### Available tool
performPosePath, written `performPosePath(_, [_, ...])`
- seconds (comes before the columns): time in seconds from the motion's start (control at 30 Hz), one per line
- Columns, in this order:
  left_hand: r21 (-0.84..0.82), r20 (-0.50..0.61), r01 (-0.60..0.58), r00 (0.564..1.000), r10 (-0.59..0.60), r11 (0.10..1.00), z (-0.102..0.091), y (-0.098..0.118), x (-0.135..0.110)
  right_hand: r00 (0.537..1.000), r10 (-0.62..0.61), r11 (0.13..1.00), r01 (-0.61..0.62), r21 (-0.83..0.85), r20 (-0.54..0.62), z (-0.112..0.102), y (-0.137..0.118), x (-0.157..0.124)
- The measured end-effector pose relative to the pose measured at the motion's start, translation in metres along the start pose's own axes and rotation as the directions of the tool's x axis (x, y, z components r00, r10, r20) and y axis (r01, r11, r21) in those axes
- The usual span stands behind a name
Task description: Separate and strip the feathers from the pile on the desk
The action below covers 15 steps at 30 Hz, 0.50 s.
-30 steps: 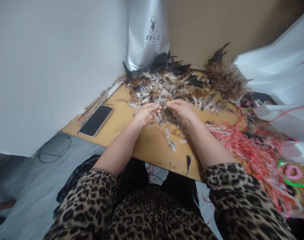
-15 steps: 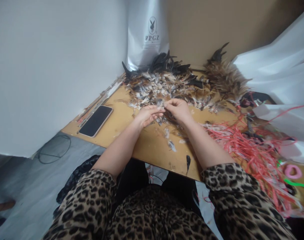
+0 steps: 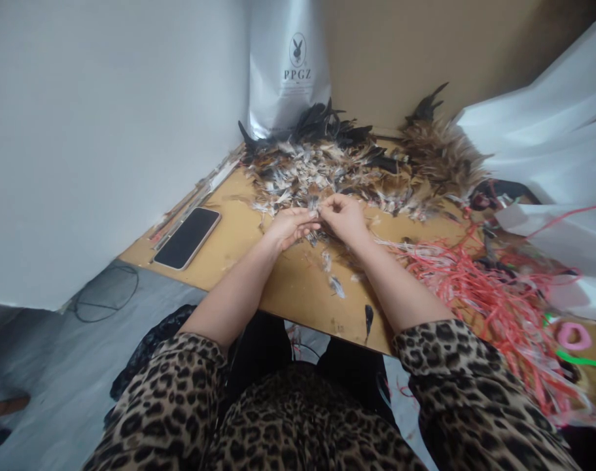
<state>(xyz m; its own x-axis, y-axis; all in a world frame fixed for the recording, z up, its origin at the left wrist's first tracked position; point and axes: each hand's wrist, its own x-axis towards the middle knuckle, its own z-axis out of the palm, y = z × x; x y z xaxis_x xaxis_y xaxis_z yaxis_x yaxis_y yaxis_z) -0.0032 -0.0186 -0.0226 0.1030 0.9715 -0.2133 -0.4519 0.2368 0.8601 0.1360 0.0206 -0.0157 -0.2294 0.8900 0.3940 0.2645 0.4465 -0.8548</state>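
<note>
A big heap of brown, black and white feathers (image 3: pixel 327 163) covers the back of the wooden table (image 3: pixel 288 288). My left hand (image 3: pixel 290 226) and my right hand (image 3: pixel 344 219) meet at the heap's near edge, fingertips almost touching. Both are curled in a pinch on a small bunch of feathers (image 3: pixel 318 212) held between them. A few loose feathers (image 3: pixel 334 284) lie on the board just in front of my wrists.
A black phone (image 3: pixel 187 237) lies face up at the table's left. A grey bag marked PPGZ (image 3: pixel 290 65) leans on the back wall. Tangled red plastic strings (image 3: pixel 479 281) spread at the right, beside white sheets (image 3: pixel 547 144) and a pink ring (image 3: pixel 575 337).
My right hand has moved left to meet my left hand, and both now pinch the small bunch together. My left hand has barely shifted.
</note>
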Motion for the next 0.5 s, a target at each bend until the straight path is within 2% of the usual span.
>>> performPosePath(0.1, [0.009,0.002,-0.013,1.0,0.013,1.0,-0.001,-0.001,0.001,0.999,0.049,0.998,-0.049,0.05,0.01,0.003,-0.001,-0.001])
performPosePath(0.23, [0.037,-0.003,-0.042,0.999,0.042,0.998,-0.001,0.0,0.001,0.98,0.194,0.958,-0.199,0.208,0.044,0.004,-0.005,-0.002])
performPosePath(0.3, [0.038,0.013,-0.07,0.997,0.07,0.997,0.0,0.001,0.001,0.95,0.295,0.9,-0.311,0.304,0.099,0.003,-0.009,-0.002])
performPosePath(0.37, [0.025,0.025,-0.091,0.996,0.09,0.996,0.0,0.001,0.001,0.902,0.377,0.813,-0.431,0.391,0.21,0.001,-0.012,-0.003])
performPosePath(0.43, [0.009,0.028,-0.099,0.995,0.099,0.995,0.0,0.001,0.0,0.857,0.406,0.728,-0.513,0.455,0.318,-0.002,-0.015,-0.003])
performPosePath(0.5, [-0.002,0.034,-0.1,0.994,0.1,0.995,0.0,0.001,0.0,0.84,0.402,0.676,-0.541,0.5,0.365,-0.004,-0.016,-0.003])
